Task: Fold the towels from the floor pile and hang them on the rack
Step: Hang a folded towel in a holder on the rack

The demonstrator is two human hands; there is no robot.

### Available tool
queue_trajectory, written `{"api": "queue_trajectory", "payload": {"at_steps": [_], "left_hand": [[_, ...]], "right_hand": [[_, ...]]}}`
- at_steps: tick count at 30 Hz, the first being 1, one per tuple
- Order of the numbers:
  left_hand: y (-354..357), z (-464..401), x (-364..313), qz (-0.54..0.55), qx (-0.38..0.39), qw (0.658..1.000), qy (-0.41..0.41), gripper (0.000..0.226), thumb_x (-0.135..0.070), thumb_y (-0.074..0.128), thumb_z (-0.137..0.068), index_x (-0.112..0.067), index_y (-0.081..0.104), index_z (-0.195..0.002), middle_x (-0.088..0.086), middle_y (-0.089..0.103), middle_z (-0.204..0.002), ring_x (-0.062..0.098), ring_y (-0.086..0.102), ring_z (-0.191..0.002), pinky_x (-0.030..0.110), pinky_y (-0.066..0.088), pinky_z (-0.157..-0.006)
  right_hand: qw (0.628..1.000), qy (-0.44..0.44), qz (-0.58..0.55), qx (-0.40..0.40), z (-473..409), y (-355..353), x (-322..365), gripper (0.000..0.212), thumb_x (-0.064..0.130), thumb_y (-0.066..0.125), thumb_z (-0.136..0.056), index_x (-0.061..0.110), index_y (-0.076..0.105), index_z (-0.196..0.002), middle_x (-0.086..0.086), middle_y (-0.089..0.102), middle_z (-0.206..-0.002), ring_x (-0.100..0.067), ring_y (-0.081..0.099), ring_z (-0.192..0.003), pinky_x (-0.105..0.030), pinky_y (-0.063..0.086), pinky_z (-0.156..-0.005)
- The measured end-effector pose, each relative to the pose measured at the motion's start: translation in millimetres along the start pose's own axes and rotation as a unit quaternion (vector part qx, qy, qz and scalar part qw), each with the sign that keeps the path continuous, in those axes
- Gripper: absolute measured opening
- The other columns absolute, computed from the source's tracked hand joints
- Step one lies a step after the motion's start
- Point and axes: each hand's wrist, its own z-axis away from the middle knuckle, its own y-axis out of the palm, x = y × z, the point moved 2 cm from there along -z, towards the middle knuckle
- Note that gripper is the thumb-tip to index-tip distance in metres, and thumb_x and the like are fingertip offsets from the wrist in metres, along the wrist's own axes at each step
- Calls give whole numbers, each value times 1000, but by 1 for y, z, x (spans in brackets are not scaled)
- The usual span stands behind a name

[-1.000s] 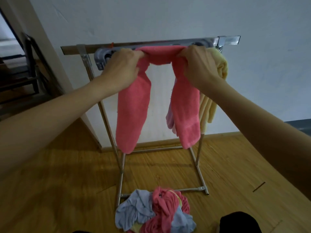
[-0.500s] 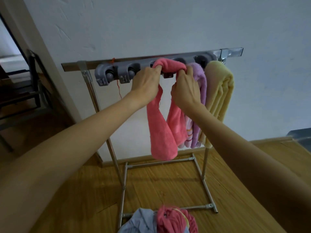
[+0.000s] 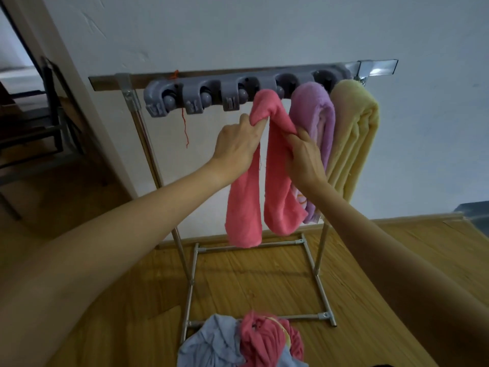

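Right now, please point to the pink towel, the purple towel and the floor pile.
pink towel [image 3: 244, 207]: head view, left hanging half.
purple towel [image 3: 315, 107]: head view, upper fold.
floor pile [image 3: 211, 343]: head view, blue cloth.

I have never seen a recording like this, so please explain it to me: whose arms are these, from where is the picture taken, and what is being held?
The picture comes from a camera worn on a person's head, looking forward and down, so the two bare arms are that person's own. The left hand and the right hand each grip one side of a pink towel draped over a grey holder bar on a metal rack. Beside it hang a purple towel and a yellow towel. On the wooden floor below lies a pile of towels, blue and pink, waiting to be folded.
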Motion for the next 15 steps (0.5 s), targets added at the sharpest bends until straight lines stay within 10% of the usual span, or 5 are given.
{"api": "queue_trajectory", "payload": {"at_steps": [8, 15], "left_hand": [[45, 51, -12, 222, -52, 974, 18, 65, -13, 47, -96, -23, 13, -151, 11, 52, -102, 21, 54, -70, 31, 52, -61], [113, 102, -20, 353, 42, 913, -200, 95, -40, 75, -77, -5, 20, -146, 11, 56, -121, 24, 61, -96, 40, 55, -78]], "right_hand": [[991, 24, -124, -46, 24, 7, 0, 45, 0, 47, -89, 7, 40, -132, -7, 51, -115, -8, 54, -91, -15, 44, -76], [979, 139, -136, -63, 44, 33, -9, 24, 9, 59, -82, 7, 48, -103, -5, 56, -93, -12, 48, -75, -14, 32, -63]]}}
